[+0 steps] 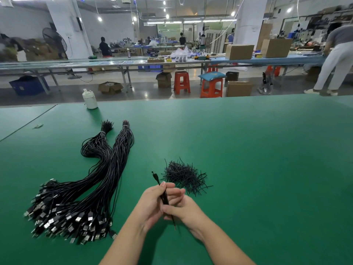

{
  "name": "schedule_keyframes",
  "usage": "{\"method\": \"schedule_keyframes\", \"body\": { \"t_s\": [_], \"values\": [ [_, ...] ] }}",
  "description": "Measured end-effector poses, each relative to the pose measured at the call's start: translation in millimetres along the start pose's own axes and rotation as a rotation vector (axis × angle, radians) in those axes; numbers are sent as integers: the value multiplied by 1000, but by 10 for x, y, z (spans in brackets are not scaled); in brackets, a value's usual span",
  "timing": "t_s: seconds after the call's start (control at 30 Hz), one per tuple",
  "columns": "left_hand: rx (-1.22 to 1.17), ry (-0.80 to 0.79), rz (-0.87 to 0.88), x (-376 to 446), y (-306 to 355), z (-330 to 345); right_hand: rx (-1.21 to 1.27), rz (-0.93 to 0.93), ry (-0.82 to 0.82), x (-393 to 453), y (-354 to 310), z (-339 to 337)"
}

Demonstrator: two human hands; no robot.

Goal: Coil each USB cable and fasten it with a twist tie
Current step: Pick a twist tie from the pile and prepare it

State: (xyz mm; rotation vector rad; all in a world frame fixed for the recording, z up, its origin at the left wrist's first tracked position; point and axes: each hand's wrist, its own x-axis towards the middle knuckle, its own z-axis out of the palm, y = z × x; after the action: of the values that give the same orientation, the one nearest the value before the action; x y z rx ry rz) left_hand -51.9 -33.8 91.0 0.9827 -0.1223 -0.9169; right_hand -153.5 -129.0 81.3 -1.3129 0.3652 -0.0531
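Green table [248, 150] fills the lower view; behind it a workshop w/ long benches, cardboard boxes, orange stools [181, 82] and a person in white trousers [333, 60] at far right.

On the table's left, two big bundles of black USB cables [99, 169], each tied near the far end w/ a white band, fanning toward the near-left edge where the metal plugs pile up.

Small white bottle [90, 99] stands upright near the table's far edge, left of centre.

Heap of black twist ties [183, 175] lies centre, just beyond the hands.

Left hand [152, 203] and right hand [181, 209] meet above the table, near centre. Both grip one coiled cable [164, 197]: left fingers curled round the folded strands, right thumb & fingers pinching lower down. A small plug sticks up past the left fingertips; a thin end pokes out below the right hand.
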Motion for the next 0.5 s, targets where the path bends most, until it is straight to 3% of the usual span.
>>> {"method": "schedule_keyframes", "body": {
  "t_s": [0.23, 0.5],
  "values": [
    [268, -66, -183, 33, 60, 33, 34, -71, 188, 59, 122, 17],
    [461, -13, -212, 19, 148, 165, 74, -124, 323, 14, 227, 145]
  ]
}}
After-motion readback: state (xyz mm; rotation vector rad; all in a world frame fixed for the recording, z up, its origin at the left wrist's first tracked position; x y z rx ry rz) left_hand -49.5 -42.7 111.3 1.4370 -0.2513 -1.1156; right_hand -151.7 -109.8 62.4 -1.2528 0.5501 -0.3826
